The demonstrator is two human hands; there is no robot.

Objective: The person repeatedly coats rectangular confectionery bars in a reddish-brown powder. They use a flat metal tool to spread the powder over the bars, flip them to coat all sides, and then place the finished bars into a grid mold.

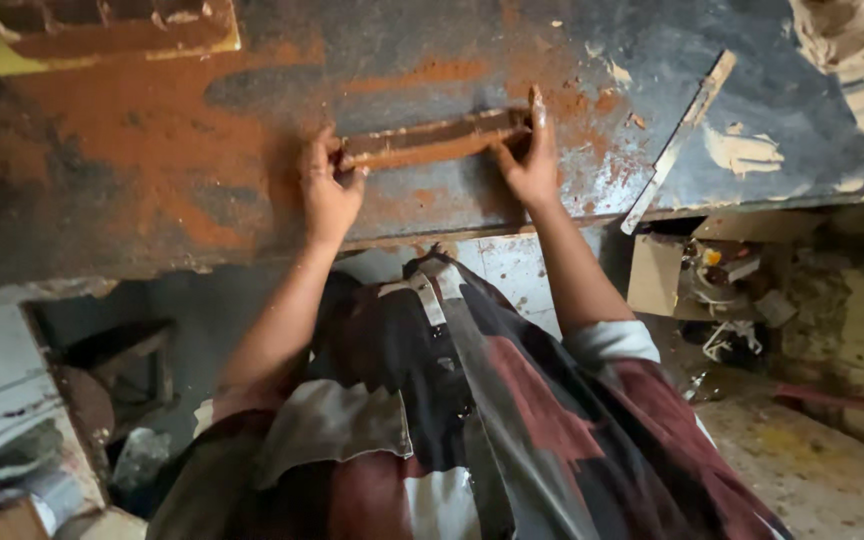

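Both hands grip a narrow wooden frame [437, 138] lying flat on the dusty table [152, 170]: left hand [327, 190] closed on its left end, right hand [527, 160] on right end. Flat strip [680, 135] lies w/ a gap to the right.

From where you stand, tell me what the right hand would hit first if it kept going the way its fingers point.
The right hand points up-frame, away across the rusty worktop. Beyond its fingertips only bare, powder-dusted surface shows up to the frame edge, so the way looks free, though depth is uncertain.

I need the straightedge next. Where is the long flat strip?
In the head view, the long flat strip lies diagonally on the worktable, right of the right hand, reaching the table's front edge.
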